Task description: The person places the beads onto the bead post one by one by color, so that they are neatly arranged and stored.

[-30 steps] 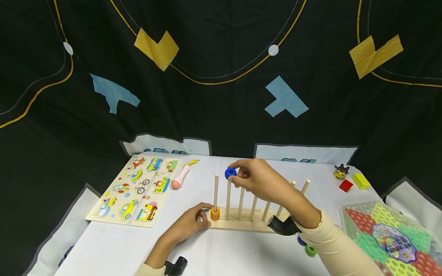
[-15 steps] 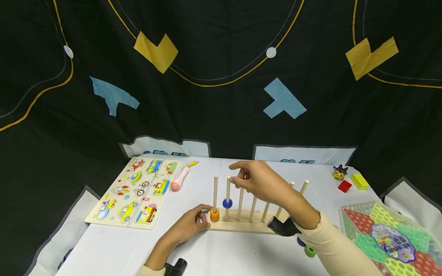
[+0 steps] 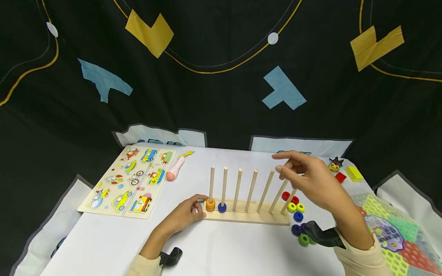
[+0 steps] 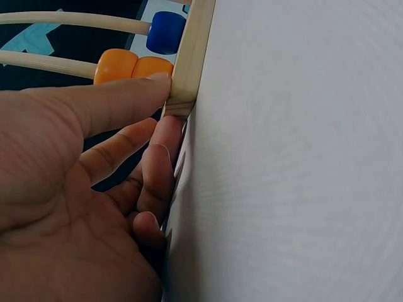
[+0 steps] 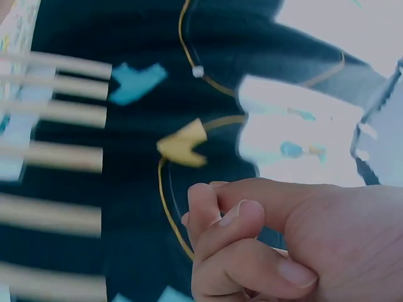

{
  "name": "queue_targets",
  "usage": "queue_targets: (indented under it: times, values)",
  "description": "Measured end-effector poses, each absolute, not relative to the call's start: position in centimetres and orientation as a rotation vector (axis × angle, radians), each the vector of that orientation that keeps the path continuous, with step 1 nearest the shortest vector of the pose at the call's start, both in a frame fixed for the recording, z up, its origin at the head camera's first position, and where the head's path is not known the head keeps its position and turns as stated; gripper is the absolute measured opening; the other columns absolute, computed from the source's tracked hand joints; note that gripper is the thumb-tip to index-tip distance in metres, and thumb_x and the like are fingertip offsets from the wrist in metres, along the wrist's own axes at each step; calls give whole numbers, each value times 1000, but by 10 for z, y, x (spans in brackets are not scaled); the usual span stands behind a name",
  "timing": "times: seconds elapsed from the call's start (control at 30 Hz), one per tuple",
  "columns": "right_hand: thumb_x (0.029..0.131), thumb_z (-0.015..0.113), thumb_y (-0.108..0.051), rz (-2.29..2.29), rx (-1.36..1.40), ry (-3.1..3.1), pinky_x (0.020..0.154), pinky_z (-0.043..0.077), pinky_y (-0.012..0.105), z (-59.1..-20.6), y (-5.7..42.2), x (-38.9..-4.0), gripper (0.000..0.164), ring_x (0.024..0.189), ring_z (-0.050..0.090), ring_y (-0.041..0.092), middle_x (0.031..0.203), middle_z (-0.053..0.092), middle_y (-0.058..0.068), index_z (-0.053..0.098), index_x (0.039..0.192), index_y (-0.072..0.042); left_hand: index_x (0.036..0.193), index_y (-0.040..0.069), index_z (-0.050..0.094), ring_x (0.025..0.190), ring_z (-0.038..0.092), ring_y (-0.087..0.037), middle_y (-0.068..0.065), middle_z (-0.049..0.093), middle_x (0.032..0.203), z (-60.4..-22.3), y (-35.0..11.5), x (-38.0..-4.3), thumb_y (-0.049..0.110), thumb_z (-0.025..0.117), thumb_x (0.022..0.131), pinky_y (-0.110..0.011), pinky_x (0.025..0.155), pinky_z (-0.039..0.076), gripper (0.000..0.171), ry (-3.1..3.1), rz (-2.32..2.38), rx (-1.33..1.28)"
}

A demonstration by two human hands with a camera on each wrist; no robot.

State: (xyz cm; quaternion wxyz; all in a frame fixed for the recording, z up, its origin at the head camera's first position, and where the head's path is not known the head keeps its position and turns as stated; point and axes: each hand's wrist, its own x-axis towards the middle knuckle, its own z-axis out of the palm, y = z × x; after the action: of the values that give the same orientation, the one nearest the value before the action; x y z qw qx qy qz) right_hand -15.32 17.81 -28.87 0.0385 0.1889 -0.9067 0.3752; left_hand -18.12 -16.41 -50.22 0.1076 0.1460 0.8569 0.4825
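Observation:
A wooden peg rack (image 3: 241, 217) stands on the white table, its several upright pegs in a row. Two orange rings (image 3: 210, 205) are stacked on the leftmost peg, and a blue ring (image 3: 222, 208) sits at the foot of the peg beside it. My left hand (image 3: 181, 215) grips the left end of the base; in the left wrist view the thumb presses on its edge by the orange rings (image 4: 116, 66), fingers behind. Holding nothing, my right hand (image 3: 309, 178) hovers over the right pegs with thumb and index finger apart. Blurred pegs (image 5: 56, 157) fill the left of the right wrist view.
Loose rings lie right of the rack: red (image 3: 286, 196), yellow (image 3: 291, 207), blue (image 3: 298, 216), purple (image 3: 296, 230) and green (image 3: 304, 240). A picture puzzle board (image 3: 121, 180) and pink toy (image 3: 175, 168) lie left. Yellow block (image 3: 353, 173) and plastic case (image 3: 397, 230) are at right.
The right hand let go of the blue ring, which slid down the second peg to the base. That hand then moved right, uncovering loose rings. The left hand keeps its grip.

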Motion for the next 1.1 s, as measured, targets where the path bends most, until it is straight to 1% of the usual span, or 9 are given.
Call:
queue_targets:
  times: [0.1, 0.2, 0.33, 0.47, 0.6, 0.73, 0.8, 0.87, 1.1]
  values:
    - [95, 60, -26, 1160, 514, -2727, 48, 44, 27, -294, 207, -148, 30, 59, 53, 19, 81, 60, 3, 60, 123, -18, 130, 14, 54, 70, 48, -15, -2, 55, 86, -497, -166, -186, 10, 68, 86, -26, 61, 39, 46, 2534, 1414, 432]
    - [97, 56, -21, 1194, 452, -2717, 47, 43, 28, -308, 235, -146, 28, 58, 51, 19, 82, 60, 7, 59, 125, -16, 130, 14, 54, 70, 48, -15, -1, 55, 85, -493, -168, -191, 10, 69, 86, -25, 62, 39, 46, 2542, 1412, 440]
    - [99, 54, -24, 1297, 344, -2804, 48, 43, 27, -344, 261, -150, 29, 57, 51, 20, 84, 60, 10, 58, 125, -13, 129, 12, 54, 69, 47, -14, -2, 56, 84, -491, -170, -195, 9, 70, 85, -25, 61, 38, 46, 2551, 1413, 454]
    - [97, 56, -28, 1414, 208, -2929, 47, 42, 26, -389, 277, -157, 32, 56, 49, 19, 84, 59, 13, 59, 124, -11, 129, 12, 54, 70, 47, -14, -2, 55, 85, -491, -172, -193, 9, 69, 86, -25, 61, 38, 46, 2545, 1396, 445]
    - [96, 58, -28, 1471, 85, -3044, 48, 41, 25, -430, 287, -162, 32, 57, 48, 19, 87, 59, 14, 60, 123, -11, 129, 13, 54, 70, 47, -15, -2, 55, 85, -493, -172, -190, 9, 69, 86, -25, 62, 39, 46, 2533, 1394, 427]
    - [95, 58, -25, 1518, 108, -3103, 55, 44, 27, -458, 291, -167, 32, 69, 52, 22, 91, 60, 12, 60, 122, -8, 128, 13, 54, 68, 47, -14, -2, 56, 84, -495, -170, -189, 9, 69, 85, -25, 61, 38, 46, 2523, 1427, 430]
    - [95, 59, -26, 1545, 141, -3114, 59, 46, 29, -466, 292, -168, 32, 77, 52, 23, 93, 60, 10, 60, 121, -8, 128, 12, 54, 67, 46, -14, -2, 56, 84, -498, -169, -189, 9, 69, 85, -24, 60, 38, 46, 2514, 1445, 433]
    - [94, 59, -27, 1561, 172, -3125, 61, 47, 31, -471, 292, -169, 33, 81, 52, 24, 95, 60, 10, 60, 121, -8, 128, 12, 55, 66, 45, -14, -3, 56, 84, -500, -168, -188, 9, 70, 85, -24, 58, 37, 46, 2498, 1466, 427]
    - [93, 62, -31, 1538, 184, -3165, 63, 48, 33, -480, 287, -169, 38, 82, 52, 22, 94, 59, 8, 60, 122, -7, 128, 12, 55, 67, 46, -15, -5, 55, 84, -504, -164, -183, 10, 71, 84, -25, 57, 37, 47, 2484, 1482, 400]
